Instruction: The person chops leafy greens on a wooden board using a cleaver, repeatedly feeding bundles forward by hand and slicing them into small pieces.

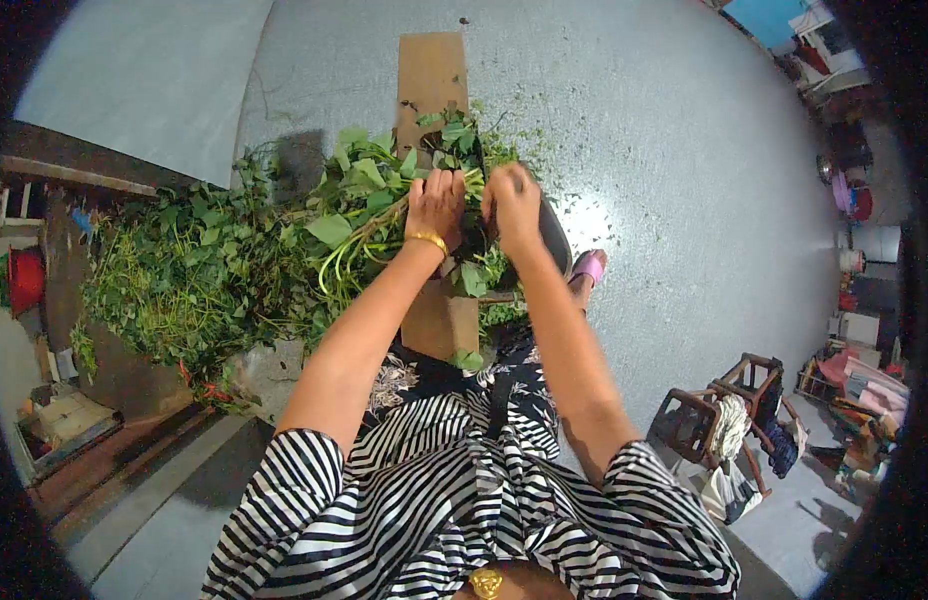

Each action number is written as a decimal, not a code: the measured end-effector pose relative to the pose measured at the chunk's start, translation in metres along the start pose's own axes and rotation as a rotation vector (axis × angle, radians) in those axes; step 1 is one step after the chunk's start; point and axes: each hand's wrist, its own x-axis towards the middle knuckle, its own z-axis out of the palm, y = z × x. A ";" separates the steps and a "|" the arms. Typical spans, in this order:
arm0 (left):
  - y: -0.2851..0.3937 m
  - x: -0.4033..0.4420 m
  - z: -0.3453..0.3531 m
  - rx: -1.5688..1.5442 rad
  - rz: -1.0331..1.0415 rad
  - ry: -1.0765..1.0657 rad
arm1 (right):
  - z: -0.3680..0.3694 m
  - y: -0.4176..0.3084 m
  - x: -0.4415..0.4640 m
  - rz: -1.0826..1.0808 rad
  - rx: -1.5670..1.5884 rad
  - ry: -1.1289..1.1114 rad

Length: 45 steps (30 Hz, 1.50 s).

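Note:
My left hand (437, 208), with a gold bangle at its wrist, is closed around a bunch of leafy green stems (369, 190). Its knuckles face up, and the stems poke out on both sides. Close beside it on the right is my right hand (514, 205), slightly blurred, with its fingers curled in at the cut ends of the stems. What it grips is hidden. Under both hands runs a flat brown board (432, 75). A dark curved-edged object (556, 238) shows just right of my right hand; its kind is unclear.
A big heap of leafy vines (194, 280) lies to the left. Chopped green bits (529, 130) are scattered on the grey floor (674, 160). A foot in a pink sandal (590, 265) is right of the board. A small wooden stool (719, 405) with rope stands lower right.

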 end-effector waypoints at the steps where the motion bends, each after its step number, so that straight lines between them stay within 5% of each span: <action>1: 0.004 -0.012 -0.010 0.043 0.031 0.067 | 0.002 -0.016 0.015 0.058 0.007 0.042; 8: 0.013 -0.032 -0.014 0.031 0.080 -0.018 | 0.009 -0.079 0.141 0.263 0.058 -0.008; 12: 0.004 -0.004 -0.026 -0.033 0.077 -0.183 | 0.010 -0.078 0.172 0.318 0.116 -0.074; 14: -0.002 0.020 -0.040 -0.122 0.082 -0.451 | 0.010 -0.079 0.179 0.306 0.116 -0.084; 16: -0.001 0.014 -0.030 -0.107 0.099 -0.442 | 0.012 -0.078 0.183 0.305 0.060 -0.054; 18: 0.002 -0.006 0.002 0.067 0.090 -0.068 | 0.013 -0.073 0.198 0.319 0.067 -0.038; 23: 0.009 0.004 -0.026 -0.083 0.037 -0.336 | 0.018 -0.078 0.200 0.316 0.062 -0.026; 27: 0.001 0.030 -0.007 -0.022 0.009 -0.160 | 0.020 -0.081 0.194 0.319 0.082 -0.020; 29: 0.001 0.031 -0.012 -0.030 0.010 -0.259 | 0.013 -0.076 0.172 0.300 0.122 -0.003; 32: -0.001 0.036 0.016 -0.013 -0.018 -0.333 | 0.009 -0.073 0.114 0.125 0.085 0.042; 34: 0.005 0.024 0.006 0.020 -0.014 0.042 | 0.004 -0.051 0.057 -0.025 0.133 0.100; 37: 0.004 0.031 -0.007 -0.057 -0.029 -0.183 | -0.006 0.022 -0.013 -0.138 -0.009 0.009; 39: 0.002 0.025 -0.011 -0.094 -0.041 -0.188 | -0.004 0.027 -0.009 -0.073 0.011 0.001; 41: 0.009 0.004 -0.011 -0.073 0.005 0.050 | 0.000 -0.004 0.015 0.035 0.025 0.029; 45: 0.017 -0.023 -0.023 -0.026 0.063 0.048 | 0.004 -0.072 0.091 0.203 0.024 -0.006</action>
